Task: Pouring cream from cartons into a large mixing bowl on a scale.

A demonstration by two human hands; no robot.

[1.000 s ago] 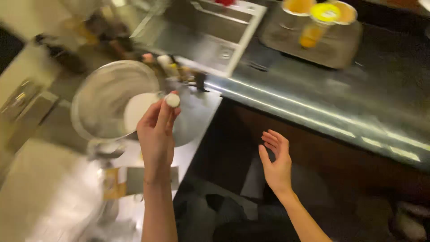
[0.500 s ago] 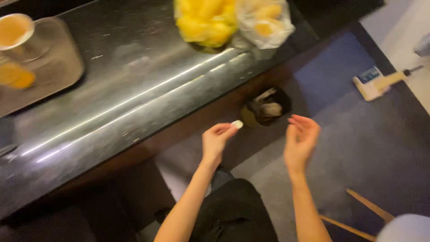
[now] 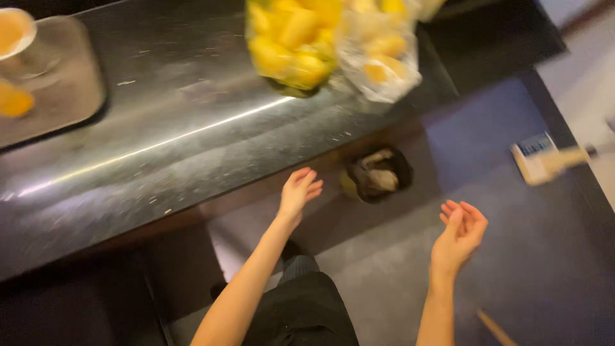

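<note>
A: Dark stone surface (image 3: 160, 160) runs across the upper left, streaked with reflected light. Log the hands first.

B: Left hand (image 3: 298, 192) is out in front of the body, just below the surface's front edge, forearm rising from the lower middle. Fingers (image 3: 312, 186) loosely spread, pointing up and to the right, palm partly turned away. Nothing held.

A: Right?

B: Right hand (image 3: 460, 232) is lower and further right, over the grey floor (image 3: 384, 282). Palm faces inward toward the left hand, fingers gently curled and apart. Also empty. The two hands are well apart, neither touching anything.

A: Nearest object?

B: Small dark bin (image 3: 378, 174) on the floor, close against the base of the counter, between the two hands and a little above them in the view. It holds crumpled scraps; contents are too blurred to identify. The left hand is the nearer one, beside it and apart.

A: On the surface?

B: Clear plastic bags of yellow pieces (image 3: 320, 45) near the far edge, top centre. A tray (image 3: 64, 96) at the far left carries a cup (image 3: 16, 32) of orange liquid.

A: Elsewhere?

B: A pale long-handled tool (image 3: 548, 160) lies on the floor at right. Dark trousers (image 3: 301, 314) are visible at bottom centre.
</note>
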